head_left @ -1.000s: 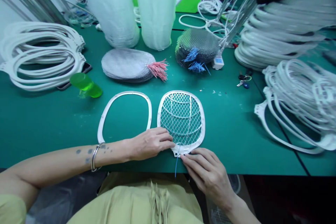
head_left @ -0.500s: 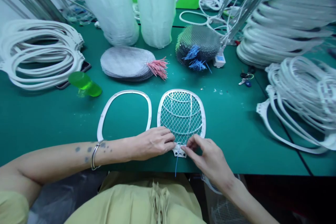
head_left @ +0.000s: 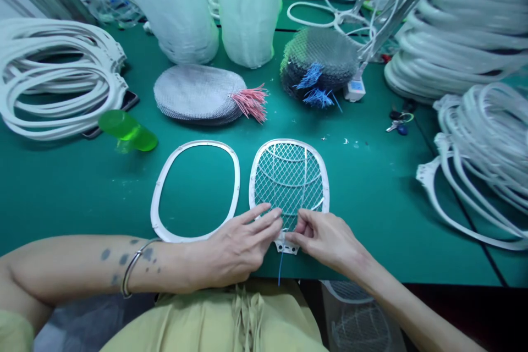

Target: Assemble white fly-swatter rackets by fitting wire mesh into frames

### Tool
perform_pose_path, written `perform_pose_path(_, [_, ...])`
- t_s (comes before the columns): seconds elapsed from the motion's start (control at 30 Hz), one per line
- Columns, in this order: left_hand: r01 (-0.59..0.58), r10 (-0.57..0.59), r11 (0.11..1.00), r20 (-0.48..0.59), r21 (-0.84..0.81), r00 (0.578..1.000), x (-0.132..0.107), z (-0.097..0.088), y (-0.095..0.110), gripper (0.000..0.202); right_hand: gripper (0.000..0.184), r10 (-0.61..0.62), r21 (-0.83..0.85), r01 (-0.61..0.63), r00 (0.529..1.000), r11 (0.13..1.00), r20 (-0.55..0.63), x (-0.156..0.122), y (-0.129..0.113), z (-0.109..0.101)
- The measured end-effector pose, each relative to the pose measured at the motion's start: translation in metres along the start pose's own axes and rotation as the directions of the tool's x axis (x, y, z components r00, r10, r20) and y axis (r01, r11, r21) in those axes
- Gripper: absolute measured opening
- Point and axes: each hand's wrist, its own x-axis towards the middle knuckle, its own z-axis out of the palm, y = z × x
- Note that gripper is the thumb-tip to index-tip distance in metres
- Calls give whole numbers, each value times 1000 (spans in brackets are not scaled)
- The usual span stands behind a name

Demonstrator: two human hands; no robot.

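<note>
A white oval racket frame with wire mesh (head_left: 289,176) lies flat on the green mat, its neck tab (head_left: 286,244) toward me. A thin blue wire (head_left: 280,269) hangs from the neck over the mat edge. My left hand (head_left: 235,247) rests on the frame's lower left edge, fingers spread and pointing at the neck. My right hand (head_left: 325,236) is at the lower right, fingertips gathered on the mesh beside the neck. What those fingertips touch is hidden. A bare white oval frame (head_left: 195,143) lies to the left, under my left wrist's edge.
Stacked white frames lie at left (head_left: 61,77) and right (head_left: 474,38). Mesh stacks with pink wires (head_left: 193,91) and blue wires (head_left: 317,66) stand ahead. There are also a green translucent bottle (head_left: 127,131), a phone (head_left: 130,100), keys (head_left: 398,121) and tall white bags (head_left: 173,5).
My right hand has moved up from below the neck onto the mesh beside it. My left hand's fingers have spread and slid slightly down. The view has tilted a little.
</note>
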Motion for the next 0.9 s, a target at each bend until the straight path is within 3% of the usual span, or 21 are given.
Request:
perform_pose_path(0.1, [58, -55, 994, 40, -92, 998, 2, -1, -5, 46, 24, 2, 0, -2, 1000, 1000, 3, 1, 0, 0])
perform_pose_path(0.33, [41, -29, 983, 69, -179, 997, -3, 5, -7, 54, 24, -5, 2, 5, 1000, 1000, 7, -1, 2, 1])
perform_pose_path(0.9, [39, -41, 994, -15, -103, 999, -8, 17, 1, 42, 21, -2, -139, -3, 1000, 990, -31, 1, -4, 1])
